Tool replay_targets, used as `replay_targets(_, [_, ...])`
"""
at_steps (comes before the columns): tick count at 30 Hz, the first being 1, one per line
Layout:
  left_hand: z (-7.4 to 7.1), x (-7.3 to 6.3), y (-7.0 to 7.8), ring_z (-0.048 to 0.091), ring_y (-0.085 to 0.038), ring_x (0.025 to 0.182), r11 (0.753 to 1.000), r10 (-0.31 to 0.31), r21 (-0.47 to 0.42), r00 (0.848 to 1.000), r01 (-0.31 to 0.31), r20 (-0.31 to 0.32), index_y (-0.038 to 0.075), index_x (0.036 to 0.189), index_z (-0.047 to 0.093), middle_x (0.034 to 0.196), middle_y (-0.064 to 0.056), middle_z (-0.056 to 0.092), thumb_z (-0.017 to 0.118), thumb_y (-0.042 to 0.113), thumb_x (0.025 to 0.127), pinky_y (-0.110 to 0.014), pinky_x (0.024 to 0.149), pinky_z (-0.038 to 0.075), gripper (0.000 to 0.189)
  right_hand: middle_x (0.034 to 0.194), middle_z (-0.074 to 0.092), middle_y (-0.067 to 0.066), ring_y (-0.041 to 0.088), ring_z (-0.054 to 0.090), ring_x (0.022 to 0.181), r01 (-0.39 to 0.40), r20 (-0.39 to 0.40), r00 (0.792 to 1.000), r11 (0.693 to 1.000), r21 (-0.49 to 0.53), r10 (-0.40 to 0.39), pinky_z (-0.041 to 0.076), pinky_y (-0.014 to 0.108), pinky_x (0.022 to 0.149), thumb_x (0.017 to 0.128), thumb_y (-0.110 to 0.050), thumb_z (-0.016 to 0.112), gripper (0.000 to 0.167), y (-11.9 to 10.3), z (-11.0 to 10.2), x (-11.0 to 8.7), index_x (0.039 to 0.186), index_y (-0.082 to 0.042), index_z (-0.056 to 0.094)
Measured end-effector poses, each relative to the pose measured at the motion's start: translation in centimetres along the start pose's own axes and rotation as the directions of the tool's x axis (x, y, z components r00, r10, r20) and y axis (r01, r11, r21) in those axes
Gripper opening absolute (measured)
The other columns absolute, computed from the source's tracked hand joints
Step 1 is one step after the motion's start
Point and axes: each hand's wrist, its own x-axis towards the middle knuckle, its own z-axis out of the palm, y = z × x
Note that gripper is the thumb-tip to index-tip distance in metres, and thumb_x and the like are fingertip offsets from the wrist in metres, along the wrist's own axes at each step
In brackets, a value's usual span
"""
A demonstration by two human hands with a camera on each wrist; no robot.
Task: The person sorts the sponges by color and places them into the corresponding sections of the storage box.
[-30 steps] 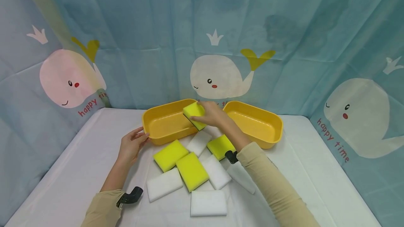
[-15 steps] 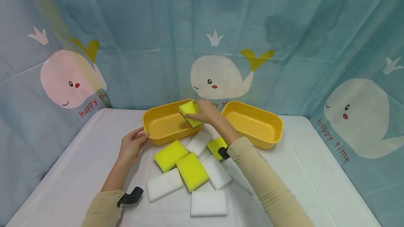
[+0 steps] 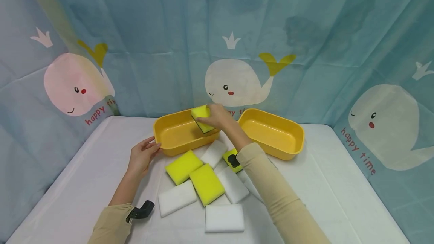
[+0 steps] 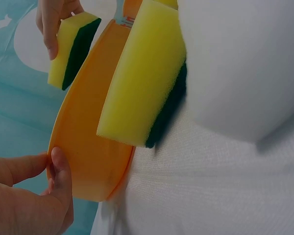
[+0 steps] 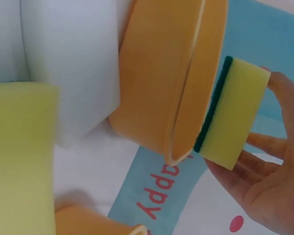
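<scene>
Gripping right hand [image 3: 218, 116]: yellow sponge [image 3: 199, 113] over left tub [image 3: 172, 134], two o'clock
Pinching left hand [image 3: 141, 156]: same tub at eight o'clock

The right grip [image 3: 218, 116] partly hides the yellow sponge [image 3: 200, 112] it holds.

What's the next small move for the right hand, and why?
Probably lower the held sponge into the left tray: the right hand grips it above that tray's right end, and the left hand pinches the left end, which should keep the tray steady.
</scene>
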Motion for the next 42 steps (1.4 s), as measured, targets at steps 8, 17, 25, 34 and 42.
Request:
replay_targets(8, [0.0,0.1,0.0,0.066,-0.001,0.084,1.0,0.005,0.005,1.0,-0.005,-0.004,0.001,0.163,0.035,0.11,0.0,0.057,0.063,0.006,0.106,-0.021,0.097,0.058,0.064,0.112,0.065,0.012,0.024,0.058,0.092,-0.036,-0.043,0.998,0.999,0.01,0.036,0.052,0.032,0.077,0.097,-0.05,0.073,0.068,0.3,0.7,0.6,0.142,-0.001,0.06])
replay_targets(17, [0.0,0.0,-0.1,0.066,-0.001,0.085,1.0,0.002,0.006,1.0,-0.002,-0.003,0.001,0.163,0.035,0.111,-0.002,0.055,0.063,0.006,0.106,-0.021,0.097,0.058,0.064,0.106,0.064,0.011,0.025,0.057,0.092,-0.05,-0.093,0.994,0.998,0.031,0.053,0.052,0.034,0.077,0.096,-0.051,0.075,0.063,0.8,1.9,0.9,0.132,-0.001,0.063])
replay_targets(25, [0.1,0.1,0.0,0.067,-0.001,0.084,1.0,0.01,0.0,1.0,-0.01,-0.012,0.0,0.162,0.036,0.107,-0.001,0.056,0.063,0.005,0.106,-0.02,0.094,0.059,0.063,0.126,0.067,0.016,0.028,0.062,0.104,-0.072,-0.079,0.994,0.997,0.03,0.074,0.056,0.039,0.089,0.095,-0.053,0.074,0.075,1.0,2.8,1.3,0.147,-0.001,0.057])
replay_targets(34, [0.2,0.0,0.0,0.066,-0.001,0.082,1.0,0.012,-0.004,1.0,-0.012,-0.013,0.0,0.162,0.037,0.105,0.0,0.057,0.063,0.005,0.105,-0.018,0.091,0.059,0.063,0.149,0.057,0.02,0.035,0.058,0.134,-0.095,-0.052,0.994,0.993,0.066,0.099,0.052,0.048,0.111,0.096,-0.055,0.074,0.085,1.1,2.9,1.0,0.155,0.0,0.047])
replay_targets(42, [0.2,0.0,0.1,0.067,-0.001,0.082,1.0,0.005,0.001,1.0,-0.005,-0.017,0.001,0.162,0.037,0.107,0.0,0.057,0.063,0.006,0.106,-0.017,0.09,0.059,0.063,0.153,0.055,0.02,0.037,0.054,0.14,-0.037,-0.082,0.995,0.991,0.129,0.048,0.048,0.05,0.116,0.098,-0.047,0.075,0.078,1.2,2.1,0.9,0.153,0.001,0.05])
